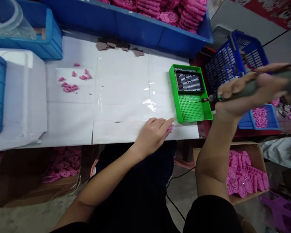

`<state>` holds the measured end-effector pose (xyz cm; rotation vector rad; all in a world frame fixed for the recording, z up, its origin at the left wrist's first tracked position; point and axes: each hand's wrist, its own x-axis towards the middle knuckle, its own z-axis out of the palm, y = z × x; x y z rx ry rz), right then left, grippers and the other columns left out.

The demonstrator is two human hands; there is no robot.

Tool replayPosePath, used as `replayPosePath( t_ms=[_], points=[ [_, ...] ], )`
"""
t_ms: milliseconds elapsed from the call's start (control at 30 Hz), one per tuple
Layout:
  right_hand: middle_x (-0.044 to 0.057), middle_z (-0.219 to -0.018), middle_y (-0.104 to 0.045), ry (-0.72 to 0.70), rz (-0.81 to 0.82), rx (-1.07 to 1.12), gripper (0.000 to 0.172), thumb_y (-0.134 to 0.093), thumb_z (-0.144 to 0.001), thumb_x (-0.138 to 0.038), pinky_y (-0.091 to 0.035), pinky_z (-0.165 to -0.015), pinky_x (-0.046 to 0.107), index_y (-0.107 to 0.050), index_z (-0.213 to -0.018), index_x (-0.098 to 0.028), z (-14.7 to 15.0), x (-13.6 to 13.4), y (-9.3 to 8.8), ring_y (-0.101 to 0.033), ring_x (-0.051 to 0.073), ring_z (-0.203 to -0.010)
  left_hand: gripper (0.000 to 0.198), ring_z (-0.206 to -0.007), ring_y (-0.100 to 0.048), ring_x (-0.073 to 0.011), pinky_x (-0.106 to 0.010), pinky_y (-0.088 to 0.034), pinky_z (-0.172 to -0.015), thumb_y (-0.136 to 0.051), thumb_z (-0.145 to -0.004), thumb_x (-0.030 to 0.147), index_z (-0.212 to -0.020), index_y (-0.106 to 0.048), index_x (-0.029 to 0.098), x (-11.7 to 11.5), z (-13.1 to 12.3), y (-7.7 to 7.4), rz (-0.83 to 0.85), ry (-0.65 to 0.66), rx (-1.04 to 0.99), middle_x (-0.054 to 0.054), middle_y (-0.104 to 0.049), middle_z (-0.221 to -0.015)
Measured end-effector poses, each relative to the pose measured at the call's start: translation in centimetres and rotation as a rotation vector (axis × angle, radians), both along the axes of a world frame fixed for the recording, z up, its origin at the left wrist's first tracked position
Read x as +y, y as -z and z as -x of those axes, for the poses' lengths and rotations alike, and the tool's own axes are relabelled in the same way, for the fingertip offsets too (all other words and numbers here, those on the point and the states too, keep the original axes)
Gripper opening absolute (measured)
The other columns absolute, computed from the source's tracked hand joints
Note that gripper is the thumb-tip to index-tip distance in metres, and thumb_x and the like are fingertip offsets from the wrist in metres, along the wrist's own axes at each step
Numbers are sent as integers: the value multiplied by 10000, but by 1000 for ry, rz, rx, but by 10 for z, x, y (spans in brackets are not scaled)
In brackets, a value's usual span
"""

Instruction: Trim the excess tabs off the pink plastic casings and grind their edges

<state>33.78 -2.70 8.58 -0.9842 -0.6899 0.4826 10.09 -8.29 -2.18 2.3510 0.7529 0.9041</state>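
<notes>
My right hand (244,89) is wrapped round a dark electric screwdriver (251,88), partly blurred. Its thin bit points left over the green tray (191,111), which has a grid of small holes. Inside the tray's far half sits a black perforated block (189,81) dotted with shiny screws. Close to the table's front edge, my left hand (156,131) has its fingers closed over a small pink plastic part (170,127). Most of that part is hidden beneath the fingers.
Small pink pieces (70,87) lie on the white tabletop (121,87) at left. Grey-brown flat scraps (111,44) lie near the long blue bin (135,27) of pink parts. A blue basket (220,64) stands right. Below are cardboard boxes (258,155) of pink parts and a black cable (176,205).
</notes>
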Motion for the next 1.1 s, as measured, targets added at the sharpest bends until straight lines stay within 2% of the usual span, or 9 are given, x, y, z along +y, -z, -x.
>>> replayPosePath(
  t_ms=[67,200,333,433,533,633,767,933,1100],
  points=[
    [-86,-492,-270,152,-113,-162,125,-554,-841,-361,-195,-379,276,-446,-854,-298,-2,20,11,-195,95,-381,339,-1054,-710,-198,-363,-520,-919,-530,-1054,224,-1384,-517,146,-1,0,-1,-16,3,1,-105,-761,-1145],
    [-80,-494,-281,107,-2,-238,295,-680,-750,-430,-223,-395,355,-406,-777,-323,-7,38,29,-203,104,-404,316,-1075,-710,-195,-361,-520,-926,-505,-1064,214,-1369,-527,133,-2,0,-1,-44,12,7,-105,-761,-1146],
    [-69,-505,-264,171,28,-225,242,-610,-722,-442,-185,-410,374,-399,-745,-328,-12,43,35,-172,111,-412,303,-1084,-712,-198,-366,-525,-919,-506,-1064,219,-1355,-542,142,-2,-1,-2,-51,8,6,-105,-763,-1137],
    [-68,-498,-266,155,44,-223,257,-621,-704,-457,-187,-416,384,-401,-749,-333,-14,46,37,-167,113,-415,304,-1078,-716,-198,-367,-529,-914,-505,-1066,221,-1357,-541,139,-1,-2,-2,-50,2,-1,-107,-766,-1133],
    [-69,-482,-266,142,38,-216,303,-654,-706,-491,-196,-422,385,-400,-738,-329,-14,48,38,-167,111,-426,301,-1078,-717,-198,-366,-526,-915,-513,-1065,225,-1352,-544,138,-1,-2,-2,-53,-2,-5,-108,-767,-1133],
    [-77,-480,-281,119,34,-221,257,-640,-725,-408,-200,-403,373,-400,-736,-316,-14,48,39,-196,107,-398,303,-1086,-715,-198,-361,-521,-917,-518,-1063,220,-1352,-546,133,-1,-2,-2,-67,-3,-10,-104,-768,-1125],
    [-104,-501,-245,85,35,-243,278,-616,-839,-436,-248,-395,323,-383,-796,-291,-14,50,41,-206,92,-377,318,-1092,-714,-198,-365,-522,-926,-513,-1065,222,-1370,-529,132,-2,-3,-1,-64,-10,-2,-100,-767,-1139],
    [-117,-496,-271,102,110,-256,325,-602,-931,-498,-337,-448,306,-349,-869,-304,-8,42,34,-251,116,-415,319,-1098,-710,-203,-373,-520,-939,-517,-1064,233,-1370,-531,144,-3,-3,-1,-28,7,4,-103,-764,-1162],
    [-64,-571,-436,-162,281,-231,330,-628,-927,-559,-493,-587,333,-444,-942,-286,11,6,8,-538,167,-589,312,-1076,-707,-202,-373,-511,-940,-538,-1057,242,-1359,-542,164,-2,-2,0,16,6,5,-96,-765,-1152]
  ],
)
